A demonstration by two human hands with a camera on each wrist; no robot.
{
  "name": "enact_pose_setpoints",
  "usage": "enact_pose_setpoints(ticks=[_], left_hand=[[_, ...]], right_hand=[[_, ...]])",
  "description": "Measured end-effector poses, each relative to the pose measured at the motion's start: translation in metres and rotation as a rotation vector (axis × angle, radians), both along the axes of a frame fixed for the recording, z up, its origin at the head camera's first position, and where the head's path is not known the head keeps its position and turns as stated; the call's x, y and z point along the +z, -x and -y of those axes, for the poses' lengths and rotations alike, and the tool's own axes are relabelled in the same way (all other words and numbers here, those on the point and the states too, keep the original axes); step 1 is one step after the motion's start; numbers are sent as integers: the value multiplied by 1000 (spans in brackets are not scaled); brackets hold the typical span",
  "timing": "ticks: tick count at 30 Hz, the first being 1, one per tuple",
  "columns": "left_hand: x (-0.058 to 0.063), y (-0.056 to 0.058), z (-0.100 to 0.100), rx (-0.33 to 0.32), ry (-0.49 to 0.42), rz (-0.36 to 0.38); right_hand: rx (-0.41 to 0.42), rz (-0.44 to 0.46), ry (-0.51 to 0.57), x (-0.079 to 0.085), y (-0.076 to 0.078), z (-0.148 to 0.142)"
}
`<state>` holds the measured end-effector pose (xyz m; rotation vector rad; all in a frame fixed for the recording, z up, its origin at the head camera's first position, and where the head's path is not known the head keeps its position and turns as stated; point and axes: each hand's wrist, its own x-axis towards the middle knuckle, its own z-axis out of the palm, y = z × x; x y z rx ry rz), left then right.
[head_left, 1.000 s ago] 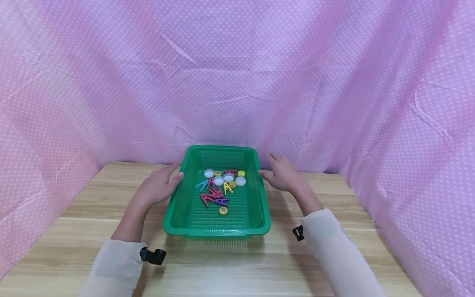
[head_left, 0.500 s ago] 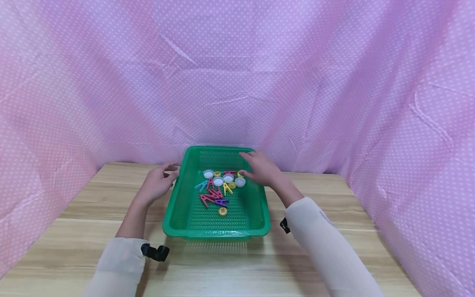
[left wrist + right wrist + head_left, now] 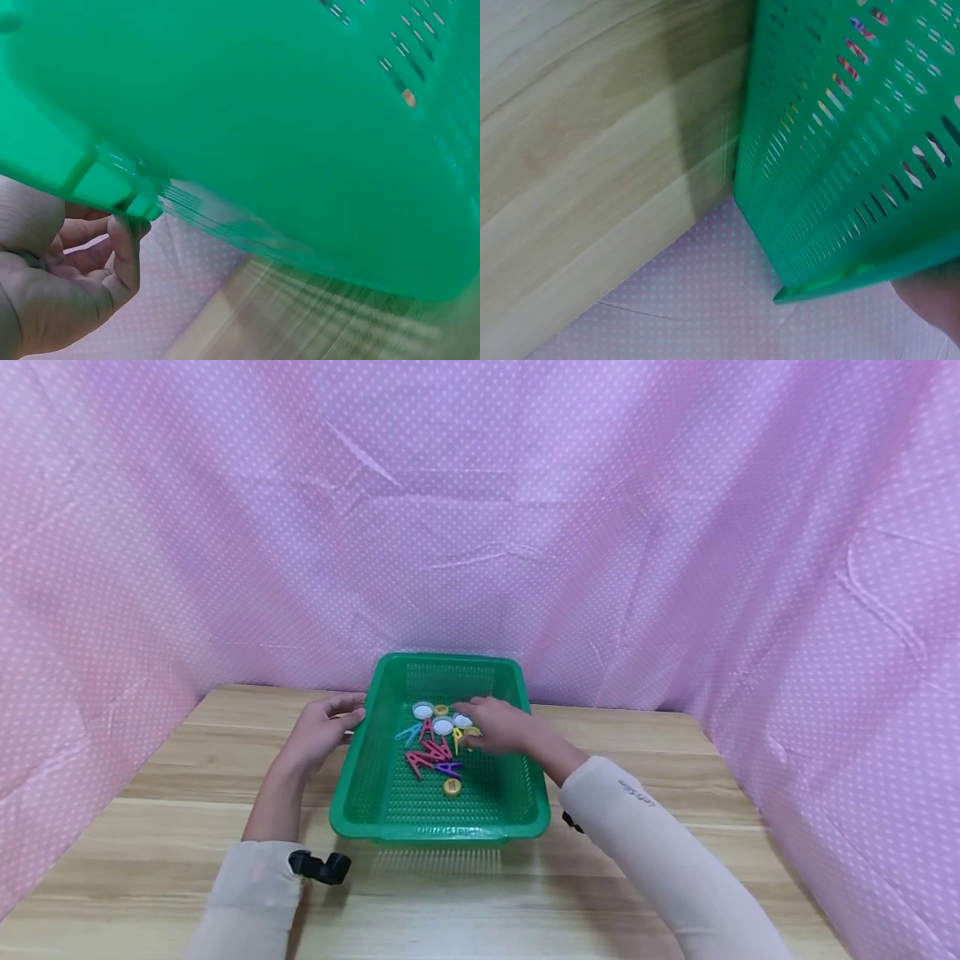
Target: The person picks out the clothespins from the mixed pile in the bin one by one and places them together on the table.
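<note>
A green plastic basket (image 3: 450, 828) with slotted walls holds clothespins and bottle caps. At its left rim my left hand (image 3: 318, 731) grips the edge; the left wrist view shows curled fingers (image 3: 124, 255) under the rim, with the thumb hidden. Inside the basket, my right hand (image 3: 498, 727) reaches over the right wall, its fingers spread above the caps at the right. It covers part of a yellow clothespin (image 3: 457, 739) and a white cap (image 3: 462, 721). Red clothespins (image 3: 437, 748), a purple clothespin (image 3: 448, 769), a blue clothespin (image 3: 408, 732) and a gold cap (image 3: 452, 787) lie in view.
The basket stands on a light wooden table (image 3: 637, 893). Pink dotted cloth (image 3: 480, 527) hangs close behind the table and along both sides. Black wrist straps (image 3: 321, 867) sit at the sleeve cuffs.
My right hand has moved left from outside the right rim, over the wall and down into the basket. The left hand has curled more at the left rim. The basket stays about where it was.
</note>
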<state>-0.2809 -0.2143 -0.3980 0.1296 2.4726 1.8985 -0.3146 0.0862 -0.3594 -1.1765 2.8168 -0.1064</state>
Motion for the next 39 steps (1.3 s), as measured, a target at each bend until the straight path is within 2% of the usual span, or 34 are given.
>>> enact_pose_setpoints(ticks=[4,9,13,21,31,39], left_hand=[[-2,0,0,12,-65,24],[-4,0,0,22,-86,26],[-5,0,0,18,-83,16],[-5,-1,-1,8,-68,-1],[-5,-2,0,6,-53,14],[-4,-1,0,9,-58,13]], right_hand=[[6,39,-20,-9,0,5],[45,76,-45,-17,0,10],[41,115,-29,-22,4,13],[51,136,-27,-27,9,14],[31,145,-15,-34,14,13],[-30,161,-51,-40,18,13]])
